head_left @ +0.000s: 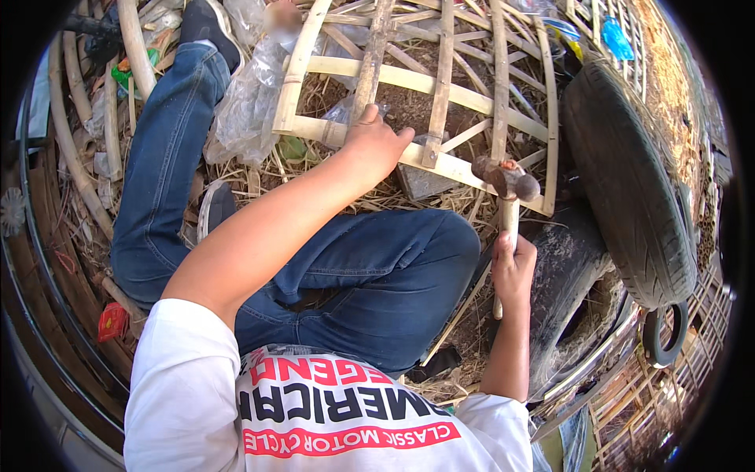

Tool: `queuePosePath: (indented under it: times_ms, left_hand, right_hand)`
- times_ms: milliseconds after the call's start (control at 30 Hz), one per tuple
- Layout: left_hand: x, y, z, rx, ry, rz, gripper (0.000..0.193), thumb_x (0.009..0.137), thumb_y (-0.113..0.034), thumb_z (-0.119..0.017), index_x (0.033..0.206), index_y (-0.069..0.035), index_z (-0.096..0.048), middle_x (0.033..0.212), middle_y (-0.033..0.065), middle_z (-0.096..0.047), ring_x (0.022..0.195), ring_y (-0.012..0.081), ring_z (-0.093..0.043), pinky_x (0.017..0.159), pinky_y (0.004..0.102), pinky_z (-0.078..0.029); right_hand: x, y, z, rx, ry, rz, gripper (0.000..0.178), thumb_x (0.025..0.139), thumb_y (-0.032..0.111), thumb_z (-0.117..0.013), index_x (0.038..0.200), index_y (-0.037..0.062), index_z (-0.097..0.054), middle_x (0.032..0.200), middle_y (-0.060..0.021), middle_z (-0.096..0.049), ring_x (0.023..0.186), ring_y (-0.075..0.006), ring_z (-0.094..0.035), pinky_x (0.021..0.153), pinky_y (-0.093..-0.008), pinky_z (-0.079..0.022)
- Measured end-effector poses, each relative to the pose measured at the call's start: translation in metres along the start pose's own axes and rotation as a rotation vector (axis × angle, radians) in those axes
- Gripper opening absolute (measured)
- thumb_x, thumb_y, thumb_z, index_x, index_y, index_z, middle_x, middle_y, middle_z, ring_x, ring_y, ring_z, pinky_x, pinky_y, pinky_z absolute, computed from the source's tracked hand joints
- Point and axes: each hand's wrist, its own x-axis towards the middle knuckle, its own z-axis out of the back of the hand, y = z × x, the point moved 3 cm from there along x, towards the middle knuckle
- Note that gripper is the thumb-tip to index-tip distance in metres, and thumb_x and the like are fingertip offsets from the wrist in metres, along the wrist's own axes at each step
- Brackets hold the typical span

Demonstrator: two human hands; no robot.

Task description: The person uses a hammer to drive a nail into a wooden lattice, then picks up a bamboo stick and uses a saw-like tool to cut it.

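A lattice of pale split-bamboo strips (429, 82) lies in front of me, its long slats crossed by curved strips. My left hand (376, 145) is closed on its near cross strip, beside one of the long slats; most of its fingers are hidden beneath. In my right hand (513, 267) is a hammer, gripped around its pale wooden handle (509, 220). The rusty hammer head (507, 179) overlaps the near right corner of the lattice in view; whether it touches the bamboo I cannot tell. Under the near strip rests a greyish block (425, 182).
A worn black tyre (629, 181) leans at the right, with another dusty tyre (570, 291) below it. Clear plastic sheeting (248, 118) and straw litter the ground. My bent legs in jeans (370, 275) lie close before me. Curved bamboo poles (75, 149) are at the left.
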Motion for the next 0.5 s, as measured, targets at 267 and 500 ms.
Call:
queuePosePath:
  times_ms: [267,500]
  left_hand:
    - [-0.018,-0.002,0.163,0.157,0.090,-0.078,0.041,0.076,-0.008,-0.053,0.117,-0.005,-0.053,0.096,0.0149,-0.066,0.103,0.0292,-0.060,0.110,0.0509,-0.021]
    - [-0.010,0.034,0.279,0.138,0.140,-0.140,0.039,0.078,-0.016,-0.046,0.112,-0.008,-0.062,0.111,0.0149,-0.063,0.104,0.0284,-0.059,0.088,0.0412,-0.044]
  right_hand:
    - [-0.112,-0.021,-0.005,0.375,-0.042,-0.138,0.056,0.091,0.053,-0.050,0.063,0.0038,-0.047,0.051,0.0020,-0.043,0.042,-0.0060,-0.040,0.038,-0.0230,-0.030]
    - [-0.154,-0.019,-0.047,0.438,0.067,-0.203,0.060,0.089,0.059,-0.047,0.065,0.0037,-0.046,0.053,-0.0020,-0.043,0.037,-0.0083,-0.041,0.033,-0.0217,-0.032]
